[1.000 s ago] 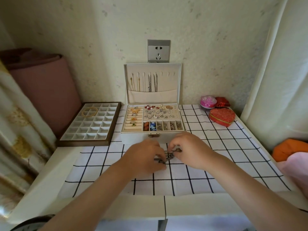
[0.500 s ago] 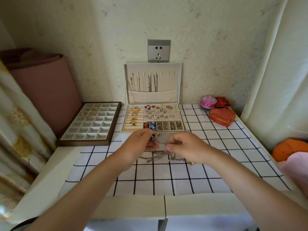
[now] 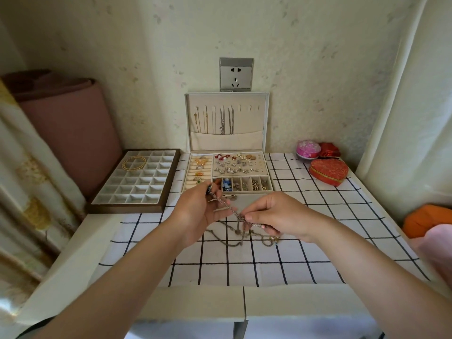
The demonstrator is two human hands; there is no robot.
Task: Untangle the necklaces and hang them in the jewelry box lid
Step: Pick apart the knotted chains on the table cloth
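A thin silver necklace chain [image 3: 226,205] is stretched taut between my hands above the checked cloth. My left hand [image 3: 198,211] pinches its upper end near the jewelry box front. My right hand [image 3: 274,216] pinches the lower end. Below them a tangle of necklaces [image 3: 241,234] lies on the cloth, with loops trailing down from the stretched chain. The white jewelry box [image 3: 228,173] stands open behind, its upright lid [image 3: 227,140] holding several hung chains on the left and middle hooks.
A brown compartment tray [image 3: 135,182] with gold bangles sits left of the box. A red heart-shaped box [image 3: 329,171] and a pink round box [image 3: 308,149] stand at the back right. An orange cushion [image 3: 425,218] lies at the right edge. A wall socket [image 3: 236,74] is above the lid.
My hands rose from the tangle on the cloth and drew apart. The left hand went up toward the box front, pulling one chain taut between both hands.
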